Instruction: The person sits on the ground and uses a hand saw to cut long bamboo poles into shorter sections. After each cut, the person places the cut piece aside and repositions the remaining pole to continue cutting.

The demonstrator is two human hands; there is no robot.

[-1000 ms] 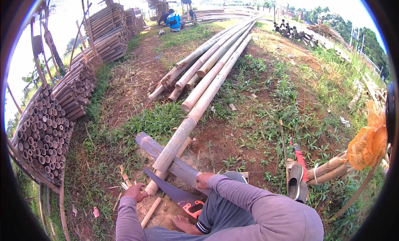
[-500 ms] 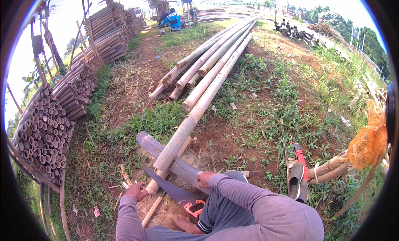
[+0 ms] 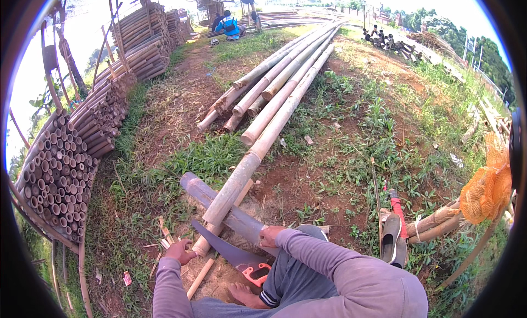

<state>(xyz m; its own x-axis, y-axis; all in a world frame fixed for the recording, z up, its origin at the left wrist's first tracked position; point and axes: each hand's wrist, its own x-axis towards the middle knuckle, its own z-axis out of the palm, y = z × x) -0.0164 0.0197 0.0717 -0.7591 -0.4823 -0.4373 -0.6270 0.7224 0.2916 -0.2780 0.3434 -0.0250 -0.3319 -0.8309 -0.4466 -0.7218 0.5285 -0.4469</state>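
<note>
Our hands are apart. The left hand [image 3: 179, 252], fingers loosely spread, is just beside the lower pole's [image 3: 202, 245] near end; we cannot tell whether it touches. The right hand [image 3: 269, 237] rests at the crosspiece's [image 3: 243, 226] right end; its grip is unclear. Between them lies the saw [image 3: 233, 253], its blade by the long pole's [image 3: 233, 189] near end. We judge the saw light and springy, best held by its orange handle [image 3: 256, 275]; the long pole looks stiff, smooth and heavy, steadied over the crosspiece.

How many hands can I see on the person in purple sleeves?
2. The left hand is beside a light bamboo piece; the right hand is on the thick gray bamboo lying crosswise. Neither hand is hidden.
</note>
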